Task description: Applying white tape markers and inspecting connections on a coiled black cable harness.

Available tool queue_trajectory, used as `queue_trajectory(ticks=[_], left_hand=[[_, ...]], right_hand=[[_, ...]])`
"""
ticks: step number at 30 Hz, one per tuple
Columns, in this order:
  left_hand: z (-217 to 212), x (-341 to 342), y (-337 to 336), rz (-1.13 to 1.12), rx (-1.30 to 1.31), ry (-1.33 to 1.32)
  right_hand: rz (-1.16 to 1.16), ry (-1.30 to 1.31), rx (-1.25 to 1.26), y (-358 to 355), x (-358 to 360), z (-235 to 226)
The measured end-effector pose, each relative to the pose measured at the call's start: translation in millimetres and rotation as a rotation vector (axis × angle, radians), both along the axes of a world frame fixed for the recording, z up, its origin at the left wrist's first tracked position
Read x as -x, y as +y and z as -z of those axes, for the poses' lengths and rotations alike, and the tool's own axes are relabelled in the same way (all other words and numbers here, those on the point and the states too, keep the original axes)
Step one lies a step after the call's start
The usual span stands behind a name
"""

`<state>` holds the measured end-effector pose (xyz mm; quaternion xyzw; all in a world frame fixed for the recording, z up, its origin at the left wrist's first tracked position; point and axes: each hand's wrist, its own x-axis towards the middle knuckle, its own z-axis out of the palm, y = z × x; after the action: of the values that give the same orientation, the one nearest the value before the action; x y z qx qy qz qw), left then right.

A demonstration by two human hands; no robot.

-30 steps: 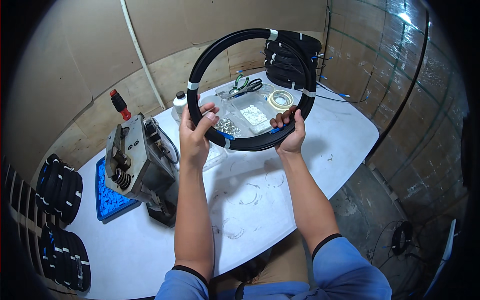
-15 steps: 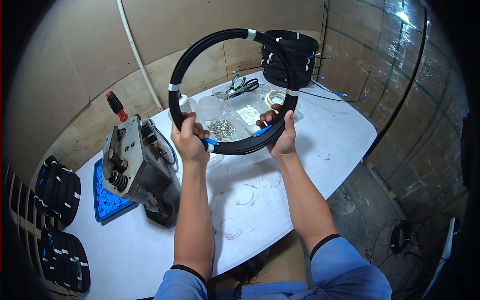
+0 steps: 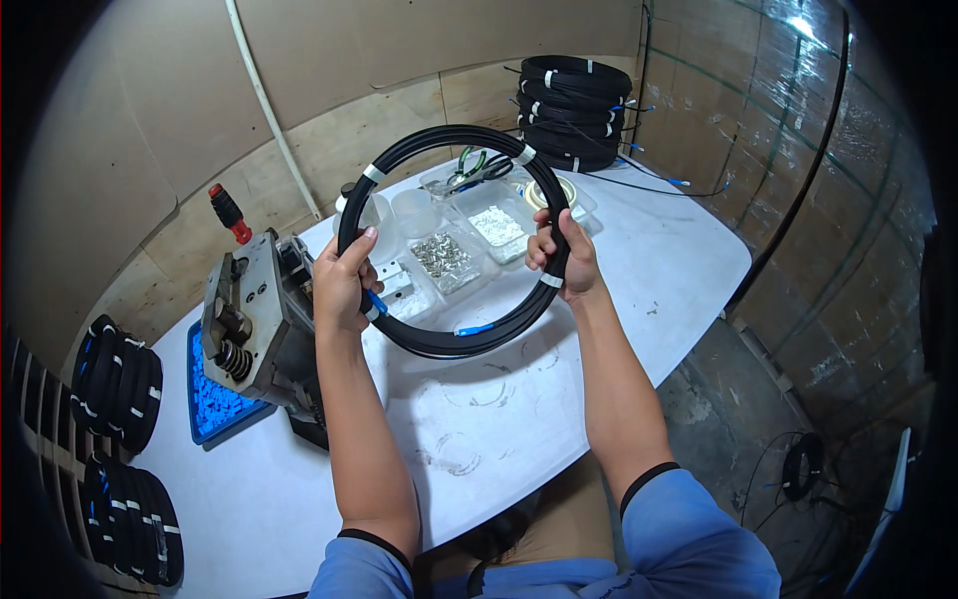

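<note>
A black cable coil (image 3: 444,137) is held up over the white table (image 3: 239,514), its ring bound by 4 visible white bands. Its left side is clamped between the thumb and curled fingers of the left hand (image 3: 342,278); its right side is gripped likewise by the right hand (image 3: 571,258). Of 2 blue connectors, 1 (image 3: 474,330) is seen along the lower rim and 1 (image 3: 376,301) just beside the left fingers. The ring is judged best supported by even pressure on both sides, so that the strands are kept together; the connectors are best left unpinched.

Beyond the ring, metal parts (image 3: 444,255) and white pieces (image 3: 496,227) are held in clear containers, which could be knocked if the coil were lowered forward. On the left, reach is limited by a metal machine (image 3: 264,309), beside which a blue tray of blue pieces (image 3: 220,404) is set. At the far right, a stack of black coils (image 3: 574,118) is placed, with loose leads (image 3: 649,178) extended across the table.
</note>
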<state>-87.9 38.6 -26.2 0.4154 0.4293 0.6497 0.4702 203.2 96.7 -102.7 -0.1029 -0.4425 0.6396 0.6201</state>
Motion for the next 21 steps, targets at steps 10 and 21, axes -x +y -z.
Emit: queue_trajectory(ticks=[10, 21], left_hand=[[-4, 5, -2, -0.023, -0.243, -0.016], [25, -54, 15, 0.110, -0.213, -0.111]], right_hand=[[0.066, 0.140, -0.045, -17, 13, -9], [0.173, 0.418, -0.002, -5, 12, -1]])
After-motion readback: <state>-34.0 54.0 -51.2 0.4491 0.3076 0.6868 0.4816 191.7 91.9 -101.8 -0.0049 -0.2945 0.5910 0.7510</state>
